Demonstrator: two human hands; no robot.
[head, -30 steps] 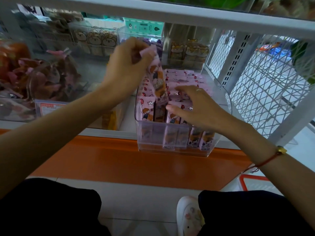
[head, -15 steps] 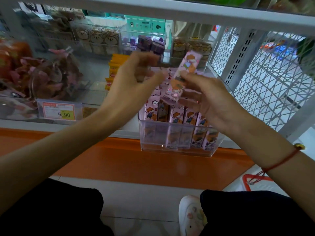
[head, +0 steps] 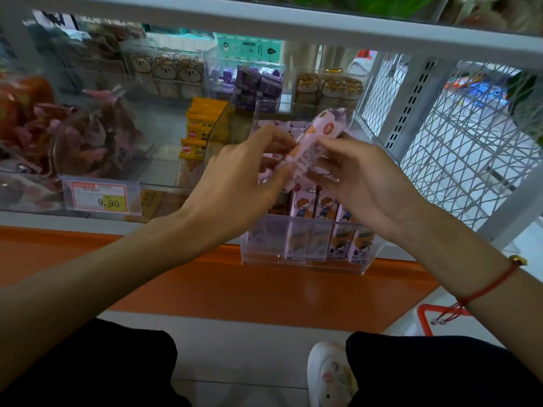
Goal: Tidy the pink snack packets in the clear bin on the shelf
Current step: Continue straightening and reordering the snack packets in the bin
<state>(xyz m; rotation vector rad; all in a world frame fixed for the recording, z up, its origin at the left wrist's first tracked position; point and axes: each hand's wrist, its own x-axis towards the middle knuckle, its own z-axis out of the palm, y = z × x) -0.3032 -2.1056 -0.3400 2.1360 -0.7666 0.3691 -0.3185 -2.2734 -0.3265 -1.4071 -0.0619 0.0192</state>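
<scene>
Since the earlier frame, pink packet (head: 316,142) has turned printed-back up. Left hand (head: 235,183) and right hand (head: 364,183) pinch it above clear bin (head: 305,257); long axis tilts far-right, left hand on the near end.

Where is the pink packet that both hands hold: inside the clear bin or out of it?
Out. Left hand and right hand pinch the pink packet, tilted, above the other packets standing in the clear bin.

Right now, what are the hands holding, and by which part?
One pink snack packet, lifted above the clear bin. Both hands pinch its lower half: left hand at the bottom end, right hand mid-body. Its top end is free.
</scene>
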